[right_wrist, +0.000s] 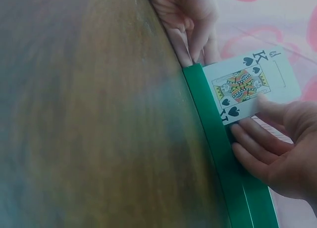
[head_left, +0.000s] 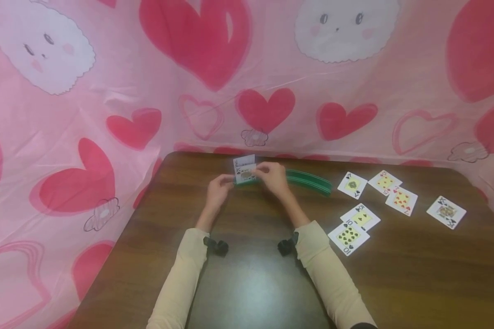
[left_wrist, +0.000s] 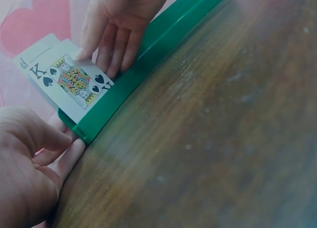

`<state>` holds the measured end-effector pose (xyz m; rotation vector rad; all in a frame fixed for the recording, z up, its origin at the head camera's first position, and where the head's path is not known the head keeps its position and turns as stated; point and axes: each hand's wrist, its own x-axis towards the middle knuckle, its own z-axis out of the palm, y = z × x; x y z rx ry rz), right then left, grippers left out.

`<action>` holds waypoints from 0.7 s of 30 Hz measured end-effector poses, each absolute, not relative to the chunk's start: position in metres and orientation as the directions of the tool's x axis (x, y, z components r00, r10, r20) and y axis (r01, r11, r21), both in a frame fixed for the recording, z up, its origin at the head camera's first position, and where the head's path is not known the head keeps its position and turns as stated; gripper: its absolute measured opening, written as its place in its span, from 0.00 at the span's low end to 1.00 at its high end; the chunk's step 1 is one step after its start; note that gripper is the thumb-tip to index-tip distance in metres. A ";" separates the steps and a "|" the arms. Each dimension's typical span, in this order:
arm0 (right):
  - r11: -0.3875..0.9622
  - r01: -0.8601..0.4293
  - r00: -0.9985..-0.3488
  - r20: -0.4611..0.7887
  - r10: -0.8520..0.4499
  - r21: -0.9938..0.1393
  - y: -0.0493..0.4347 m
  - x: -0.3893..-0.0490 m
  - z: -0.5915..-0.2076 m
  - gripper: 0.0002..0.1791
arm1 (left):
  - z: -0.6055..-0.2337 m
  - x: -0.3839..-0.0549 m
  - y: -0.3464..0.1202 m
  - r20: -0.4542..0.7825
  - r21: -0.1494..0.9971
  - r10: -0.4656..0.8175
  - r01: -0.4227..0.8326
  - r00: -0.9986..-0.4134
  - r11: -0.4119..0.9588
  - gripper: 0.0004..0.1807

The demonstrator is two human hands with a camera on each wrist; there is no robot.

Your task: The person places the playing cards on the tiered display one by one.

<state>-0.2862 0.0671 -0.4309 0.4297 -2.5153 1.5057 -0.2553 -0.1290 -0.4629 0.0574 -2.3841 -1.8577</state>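
Note:
A curved green card holder (head_left: pixel 308 182) lies along the back of the wooden table. At its left end stands a king of spades (left_wrist: pixel 74 82), face toward me, with its lower edge in the slot. Another white card (right_wrist: pixel 287 82) sticks up behind it, mostly hidden. My left hand (head_left: pixel 218 194) pinches the holder's left end between thumb and fingers. With the thumb on the king's face, my right hand (head_left: pixel 273 178) holds that card by its right side; the other fingers (right_wrist: pixel 252 141) are bent close to the holder.
Several face-up cards lie on the right of the table (head_left: pixel 416 274), among them a ten of spades (head_left: pixel 348 236) overlapping a three of clubs (head_left: pixel 364 217), a red seven (head_left: pixel 402 202) and a separate king (head_left: pixel 446 211). A pink heart-patterned cloth (head_left: pixel 271 68) hangs behind the table.

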 end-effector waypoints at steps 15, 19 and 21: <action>0.456 -0.336 -0.942 0.292 -0.165 -0.824 0.066 -0.285 -0.431 0.11 | -0.463 -0.254 -0.132 0.068 0.961 -0.078 0.044 -0.995 0.273 0.10; 0.452 -0.342 -0.940 0.294 -0.175 -0.824 0.066 -0.285 -0.431 0.11 | -0.463 -0.253 -0.132 0.073 0.960 -0.079 0.049 -0.994 0.277 0.10; 0.455 -0.340 -0.940 0.291 -0.176 -0.823 0.067 -0.285 -0.431 0.12 | -0.463 -0.253 -0.132 0.074 0.960 -0.076 0.050 -0.994 0.275 0.10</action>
